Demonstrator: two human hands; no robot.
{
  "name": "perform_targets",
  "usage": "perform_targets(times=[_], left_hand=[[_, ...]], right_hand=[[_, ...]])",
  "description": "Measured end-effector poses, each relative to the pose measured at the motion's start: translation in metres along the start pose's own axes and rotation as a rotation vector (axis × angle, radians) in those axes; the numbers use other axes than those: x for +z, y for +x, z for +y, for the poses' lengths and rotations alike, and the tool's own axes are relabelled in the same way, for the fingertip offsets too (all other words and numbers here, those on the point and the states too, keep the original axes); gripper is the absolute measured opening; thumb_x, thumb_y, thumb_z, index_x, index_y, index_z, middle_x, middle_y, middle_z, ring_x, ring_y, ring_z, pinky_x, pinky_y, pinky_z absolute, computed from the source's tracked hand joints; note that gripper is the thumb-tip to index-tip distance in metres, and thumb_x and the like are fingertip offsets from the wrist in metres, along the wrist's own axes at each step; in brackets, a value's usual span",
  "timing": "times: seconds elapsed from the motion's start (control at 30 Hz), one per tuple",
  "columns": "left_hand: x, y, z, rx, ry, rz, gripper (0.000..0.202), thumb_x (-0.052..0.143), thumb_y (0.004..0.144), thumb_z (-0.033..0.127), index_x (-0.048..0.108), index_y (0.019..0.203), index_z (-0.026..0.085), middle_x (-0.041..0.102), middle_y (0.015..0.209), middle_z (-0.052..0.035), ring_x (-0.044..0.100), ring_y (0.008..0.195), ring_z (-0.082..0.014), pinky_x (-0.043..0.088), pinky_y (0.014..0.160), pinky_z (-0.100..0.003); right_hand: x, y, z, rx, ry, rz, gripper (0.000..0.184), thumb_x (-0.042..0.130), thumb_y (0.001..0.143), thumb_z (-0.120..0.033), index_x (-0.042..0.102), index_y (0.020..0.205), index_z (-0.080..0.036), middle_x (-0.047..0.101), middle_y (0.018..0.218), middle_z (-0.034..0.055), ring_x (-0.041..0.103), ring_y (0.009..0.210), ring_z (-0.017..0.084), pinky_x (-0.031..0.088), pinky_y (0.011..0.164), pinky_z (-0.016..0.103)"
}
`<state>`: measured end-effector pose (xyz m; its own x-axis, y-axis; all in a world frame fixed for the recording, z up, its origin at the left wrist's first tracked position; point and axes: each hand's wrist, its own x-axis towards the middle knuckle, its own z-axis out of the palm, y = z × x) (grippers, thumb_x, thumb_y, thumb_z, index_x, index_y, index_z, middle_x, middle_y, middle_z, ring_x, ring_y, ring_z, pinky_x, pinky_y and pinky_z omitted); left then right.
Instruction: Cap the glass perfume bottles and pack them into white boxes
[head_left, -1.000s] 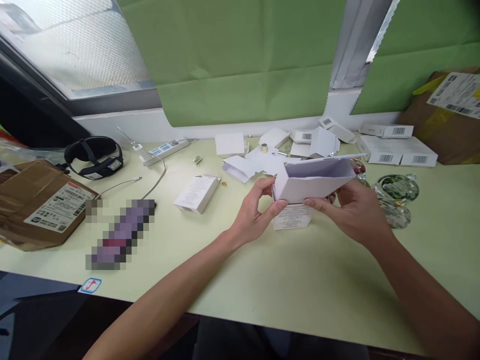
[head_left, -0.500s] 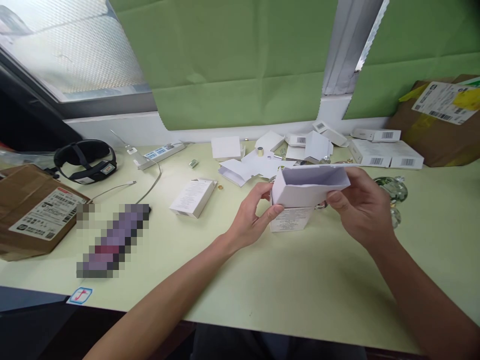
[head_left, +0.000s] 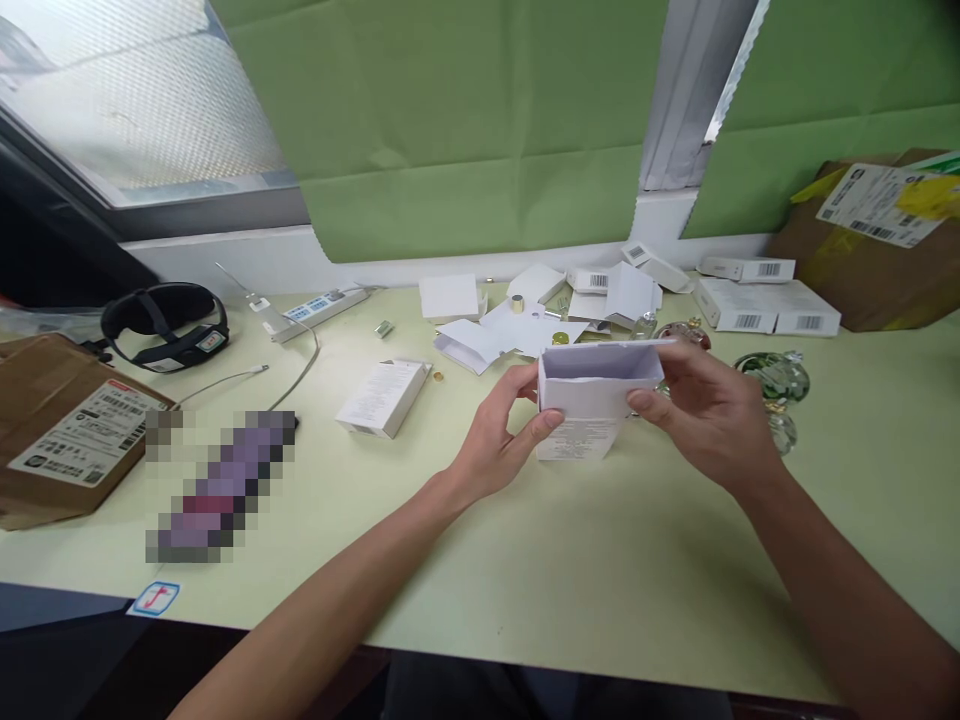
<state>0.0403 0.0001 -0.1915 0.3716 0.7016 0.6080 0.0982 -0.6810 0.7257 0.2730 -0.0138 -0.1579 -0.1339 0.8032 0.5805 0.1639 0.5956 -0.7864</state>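
1. Head view, the hands: both hands hold an open white carton (head_left: 598, 382) just above the table (head_left: 600, 590), in front of the person. Its open mouth faces up and the inside looks empty.
2. Head view, left hand (head_left: 496, 432): the thumb is pressed on the carton's front lower left corner and the forefinger curls round its left end, so it pinches that wall. The other fingers are tucked loosely behind.
3. Head view, right hand (head_left: 709, 412): the thumb lies on the front face near the right edge and the fingers wrap behind the right end, another pinch.
4. Head view, beneath: a small printed box (head_left: 576, 440) shows right under the carton, touching it. Whether it stands on the table or sits partly inside the carton cannot be told.
5. Handling, as a judgement: thin card buckles easily, so a light grip at the corners, walls kept square and both ends level, should serve best.
6. Head view, around: a flat white box (head_left: 384, 396) lies to the left, near a cable (head_left: 300, 362) and a black head strap (head_left: 165, 318). Loose white boxes (head_left: 600, 290) sit behind, and glass ornaments (head_left: 772, 378) just beyond the right hand. Brown parcels (head_left: 60, 430) lie at the edges.
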Motion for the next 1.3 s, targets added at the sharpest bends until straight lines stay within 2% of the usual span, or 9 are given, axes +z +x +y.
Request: perform_targets(times=[0.1, 0.2, 0.37, 0.43, 0.53, 0.73, 0.87, 1.1, 1.3], left_hand=[[-0.0004, 0.001, 0.0012, -0.016, -0.003, -0.008, 0.038, 0.055, 0.098, 0.033, 0.048, 0.134, 0.025, 0.061, 0.124, -0.0092, 0.057, 0.11, -0.0197, 0.05, 0.093, -0.035], [-0.0007, 0.0018, 0.0026, -0.008, -0.015, -0.008, 0.037, 0.055, 0.098, 0.036, 0.049, 0.133, 0.025, 0.062, 0.121, -0.0084, 0.058, 0.105, -0.0187, 0.05, 0.092, -0.035], [-0.0001, 0.0009, 0.005, -0.067, -0.007, 0.032, 0.038, 0.054, 0.098, 0.04, 0.048, 0.132, 0.025, 0.06, 0.128, -0.0098, 0.059, 0.107, -0.02, 0.05, 0.09, -0.035], [0.0001, 0.0005, 0.0054, -0.081, -0.012, 0.036, 0.037, 0.054, 0.098, 0.04, 0.048, 0.131, 0.025, 0.06, 0.128, -0.0098, 0.06, 0.108, -0.0199, 0.051, 0.089, -0.034], [0.0, 0.0003, 0.0054, -0.072, -0.025, 0.025, 0.036, 0.055, 0.098, 0.038, 0.048, 0.131, 0.025, 0.06, 0.128, -0.0091, 0.06, 0.109, -0.0197, 0.051, 0.09, -0.034], [0.0003, -0.0003, 0.0056, -0.071, -0.046, 0.013, 0.036, 0.056, 0.098, 0.033, 0.049, 0.132, 0.027, 0.06, 0.129, -0.0074, 0.06, 0.107, -0.0176, 0.051, 0.09, -0.032], [0.0006, -0.0012, 0.0049, -0.09, -0.027, 0.017, 0.038, 0.058, 0.097, 0.035, 0.049, 0.132, 0.027, 0.06, 0.129, -0.0084, 0.06, 0.109, -0.0192, 0.051, 0.091, -0.033], [0.0004, -0.0011, 0.0039, -0.081, 0.001, 0.02, 0.038, 0.058, 0.096, 0.035, 0.049, 0.132, 0.028, 0.06, 0.123, -0.0077, 0.06, 0.1, -0.0181, 0.052, 0.084, -0.032], [0.0021, -0.0007, 0.0078, -0.053, 0.016, -0.008, 0.035, 0.056, 0.097, 0.029, 0.047, 0.131, 0.027, 0.058, 0.124, -0.0076, 0.057, 0.102, -0.018, 0.05, 0.09, -0.034]], right_hand=[[-0.0019, 0.0009, 0.0002, -0.033, -0.091, 0.003, 0.025, 0.079, 0.078, -0.031, 0.071, 0.102, -0.034, 0.054, 0.111, 0.0052, 0.055, 0.104, 0.025, 0.054, 0.078, 0.04], [-0.0038, 0.0014, -0.0001, -0.006, -0.158, -0.017, 0.024, 0.08, 0.076, -0.032, 0.071, 0.099, -0.034, 0.048, 0.117, 0.0057, 0.051, 0.111, 0.027, 0.053, 0.076, 0.038], [-0.0055, 0.0018, -0.0004, 0.068, -0.24, -0.191, 0.025, 0.08, 0.077, -0.035, 0.071, 0.1, -0.034, 0.05, 0.122, 0.0055, 0.052, 0.114, 0.028, 0.054, 0.081, 0.041], [-0.005, 0.0019, -0.0006, 0.08, -0.231, -0.228, 0.029, 0.079, 0.078, -0.035, 0.07, 0.106, -0.035, 0.05, 0.126, 0.0054, 0.052, 0.116, 0.029, 0.054, 0.085, 0.042], [-0.0031, 0.0017, -0.0008, 0.089, -0.125, -0.233, 0.036, 0.076, 0.081, -0.033, 0.067, 0.116, -0.04, 0.05, 0.129, 0.0045, 0.051, 0.121, 0.028, 0.053, 0.089, 0.041], [-0.0008, 0.0009, -0.0009, 0.12, -0.002, -0.257, 0.031, 0.069, 0.088, -0.033, 0.068, 0.118, -0.04, 0.049, 0.132, 0.0042, 0.051, 0.124, 0.026, 0.053, 0.091, 0.038], [-0.0009, 0.0005, -0.0003, 0.141, -0.02, -0.286, 0.029, 0.064, 0.091, -0.037, 0.067, 0.12, -0.039, 0.049, 0.133, 0.0049, 0.05, 0.125, 0.026, 0.053, 0.091, 0.038], [-0.0026, -0.0016, 0.0026, 0.147, -0.155, -0.331, 0.027, 0.066, 0.09, -0.04, 0.065, 0.117, -0.04, 0.046, 0.137, 0.0023, 0.05, 0.125, 0.026, 0.049, 0.096, 0.039], [-0.0034, -0.0007, -0.002, 0.1, -0.239, -0.406, 0.024, 0.065, 0.091, -0.038, 0.065, 0.115, -0.036, 0.047, 0.135, 0.004, 0.052, 0.122, 0.025, 0.05, 0.093, 0.039]])
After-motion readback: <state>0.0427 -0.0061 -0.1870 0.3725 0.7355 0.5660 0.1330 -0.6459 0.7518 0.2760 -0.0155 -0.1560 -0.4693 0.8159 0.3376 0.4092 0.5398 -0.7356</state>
